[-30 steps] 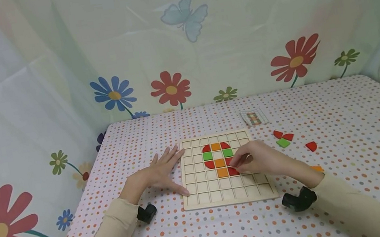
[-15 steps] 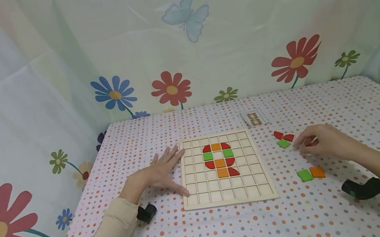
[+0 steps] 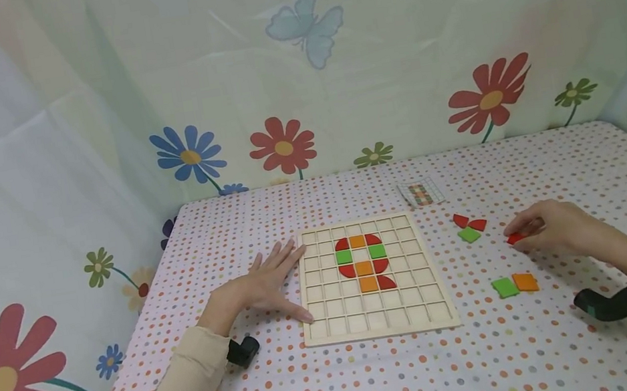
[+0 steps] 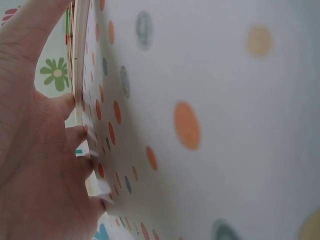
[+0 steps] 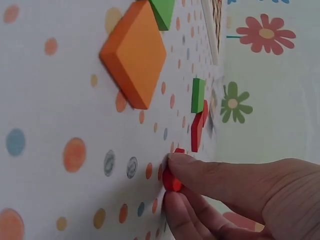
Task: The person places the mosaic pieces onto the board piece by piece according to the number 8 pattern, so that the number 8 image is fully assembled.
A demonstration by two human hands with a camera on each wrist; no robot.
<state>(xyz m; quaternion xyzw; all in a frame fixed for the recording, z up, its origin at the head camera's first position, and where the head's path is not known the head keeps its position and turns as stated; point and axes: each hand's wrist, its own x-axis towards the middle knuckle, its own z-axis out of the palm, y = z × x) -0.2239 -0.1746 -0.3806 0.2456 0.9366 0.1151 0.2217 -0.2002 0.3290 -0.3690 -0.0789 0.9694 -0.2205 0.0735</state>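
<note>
A wooden grid board [image 3: 339, 327] lies on the table with red, green and orange tiles set in its middle cells. Along the board's left edge rests my left hand [image 3: 269, 288], fingers spread and straight, thumb and fingertips touching the rim. To the right of the board, my right hand [image 3: 562, 229] pinches a red quarter-round tile [image 5: 172, 181] between thumb and fingers, at the tabletop. Left of that hand are two red quarter-round tiles [image 3: 478, 225] and a green square tile [image 3: 469, 235]. Nearer me, another green tile [image 3: 506, 288] touches an orange square tile [image 3: 525, 282].
A small pattern card [image 3: 421, 193] with a coloured grid lies behind the board's right corner. The dotted cloth [image 3: 342, 387] covers the table, and a flowered curtain [image 3: 393, 75] hangs behind it.
My right hand has left the red tile in the board's lower row and moved right to the loose red tile, which it now pinches. The left hand has stayed put.
</note>
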